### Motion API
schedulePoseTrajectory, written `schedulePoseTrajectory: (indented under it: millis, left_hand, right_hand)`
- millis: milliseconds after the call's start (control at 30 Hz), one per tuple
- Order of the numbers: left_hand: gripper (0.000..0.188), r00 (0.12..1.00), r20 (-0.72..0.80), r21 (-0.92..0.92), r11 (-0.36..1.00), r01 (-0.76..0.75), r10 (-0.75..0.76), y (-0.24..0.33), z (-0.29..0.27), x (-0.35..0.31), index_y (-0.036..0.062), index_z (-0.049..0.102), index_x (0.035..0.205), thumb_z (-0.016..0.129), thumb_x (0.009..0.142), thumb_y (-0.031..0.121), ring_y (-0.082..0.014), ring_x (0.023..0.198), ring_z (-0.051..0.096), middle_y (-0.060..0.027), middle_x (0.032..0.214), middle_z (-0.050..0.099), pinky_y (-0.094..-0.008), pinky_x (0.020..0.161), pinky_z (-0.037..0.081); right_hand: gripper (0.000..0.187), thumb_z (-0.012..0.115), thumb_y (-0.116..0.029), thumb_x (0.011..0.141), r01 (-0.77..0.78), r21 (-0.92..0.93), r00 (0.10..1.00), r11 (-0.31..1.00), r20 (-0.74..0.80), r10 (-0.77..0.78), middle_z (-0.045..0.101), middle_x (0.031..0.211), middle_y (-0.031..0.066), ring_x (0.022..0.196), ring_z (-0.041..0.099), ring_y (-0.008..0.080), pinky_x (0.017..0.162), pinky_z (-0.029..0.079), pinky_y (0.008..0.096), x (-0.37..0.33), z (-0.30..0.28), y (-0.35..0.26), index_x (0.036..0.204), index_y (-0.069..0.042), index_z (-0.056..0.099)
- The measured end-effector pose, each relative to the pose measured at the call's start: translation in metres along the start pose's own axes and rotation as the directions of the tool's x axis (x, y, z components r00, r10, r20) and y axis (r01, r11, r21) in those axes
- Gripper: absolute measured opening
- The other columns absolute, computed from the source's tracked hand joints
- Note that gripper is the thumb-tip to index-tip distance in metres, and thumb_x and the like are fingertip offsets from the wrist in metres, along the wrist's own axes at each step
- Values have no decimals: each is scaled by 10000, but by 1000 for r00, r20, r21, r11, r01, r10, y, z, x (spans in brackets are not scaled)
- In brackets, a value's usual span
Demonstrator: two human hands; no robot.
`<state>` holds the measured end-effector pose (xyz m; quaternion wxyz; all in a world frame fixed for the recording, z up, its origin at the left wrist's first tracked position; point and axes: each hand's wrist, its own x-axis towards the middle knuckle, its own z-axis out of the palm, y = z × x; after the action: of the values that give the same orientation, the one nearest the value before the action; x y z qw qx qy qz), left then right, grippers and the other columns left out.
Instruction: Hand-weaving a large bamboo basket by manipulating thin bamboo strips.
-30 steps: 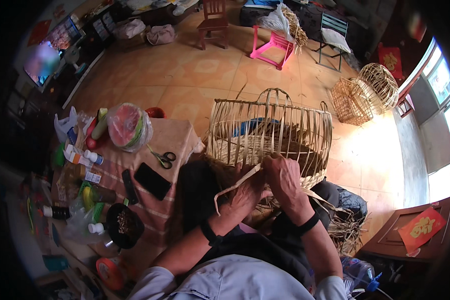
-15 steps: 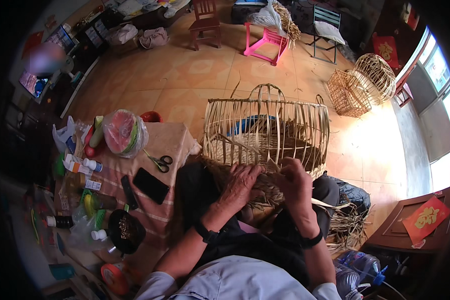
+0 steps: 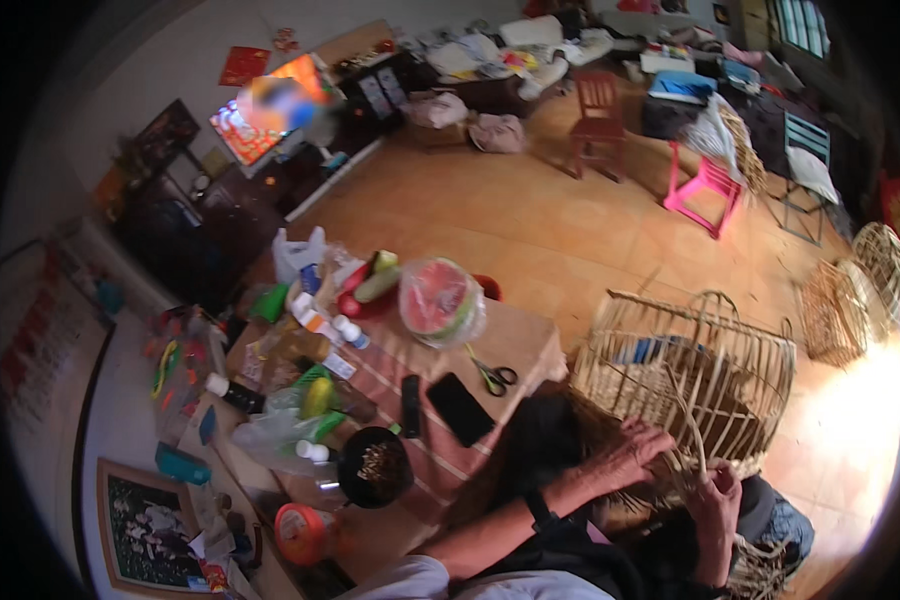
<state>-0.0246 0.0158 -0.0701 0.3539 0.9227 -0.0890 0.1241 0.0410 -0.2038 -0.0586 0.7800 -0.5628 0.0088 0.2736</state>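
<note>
A half-woven basket [image 3: 760,385], with upright strips and looped handles, sits in front of me over my knees. My left hand [image 3: 638,452] presses on the near part of its weave, fingers bent together over the strips. Beside it, my right hand [image 3: 715,500] is closed in a pinch on a pale plant strip [image 3: 696,425] that stands up from the near edge. The tips of my right fingers are partly hidden. Something blue [image 3: 638,348] shows inside the basket through its open side.
On the cloth-covered table [image 3: 530,350] at left lie scissors [image 3: 493,374], a black phone [image 3: 460,408], a remote [image 3: 411,405], a wrapped watermelon [image 3: 438,300] and a black bowl [image 3: 374,467]. A pink stool [image 3: 705,190] and finished baskets [image 3: 835,312] stand farther off. Loose strips [image 3: 765,575] lie at lower right.
The whole view has swung left, so basket and hands sit farther right. A strip now rises upright from my right hand, which has moved slightly lower than my left.
</note>
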Motion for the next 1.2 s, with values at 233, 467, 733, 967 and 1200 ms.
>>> schedulePoseTrajectory:
  millis: [233, 467, 733, 967, 1200]
  left_hand:
    - [268, 979, 40, -89, 975, 202, -199, 6, -1, 12, 86, 573, 1150, 593, 984, 295, -341, 1015, 633, -129, 992, 661, -461, 926, 444]
    - [229, 962, -70, -231, 943, 241, -263, -5, 16, 12, 74, 595, 1154, 563, 1008, 248, -338, 909, 671, -145, 938, 694, -436, 800, 498]
    - [260, 893, -85, -475, 806, 354, -442, -2, 34, 12, 62, 607, 1201, 443, 1022, 157, -331, 952, 647, -194, 1023, 663, -418, 868, 513]
    - [260, 915, -199, -138, 934, 329, -352, -14, 33, 6, 56, 653, 1188, 462, 1022, 117, -239, 1026, 656, -141, 1064, 700, -362, 932, 492]
    - [320, 924, -247, 55, 948, 314, -292, 8, 33, 20, 20, 628, 1113, 398, 1064, 236, -336, 988, 659, -167, 1017, 689, -394, 888, 482]
  right_hand:
    - [158, 705, -123, 922, 334, -620, 942, 710, 248, -226, 510, 740, -38, 679, 473, 56, 601, 387, 240, 19, 14, -11, 920, -43, 569]
    - [252, 564, -296, 1031, -5, 30, 969, 1000, 249, -3, 563, 608, 7, 363, 428, 114, 333, 298, 234, 6, -49, -25, 877, -96, 564]
    - [285, 475, -342, 1068, 158, 104, 983, 982, 78, -167, 419, 653, -53, 528, 426, 43, 468, 331, 200, -24, -136, -37, 869, -139, 495]
    - [236, 567, -400, 1024, 221, 7, 876, 975, -440, -196, 587, 911, -72, 752, 514, 25, 626, 432, 230, -66, -335, -9, 979, -172, 607]
    - [217, 626, -240, 977, -249, -97, 566, 964, -822, 63, 618, 671, 20, 468, 514, 81, 387, 404, 242, -84, -445, 159, 844, -69, 610]
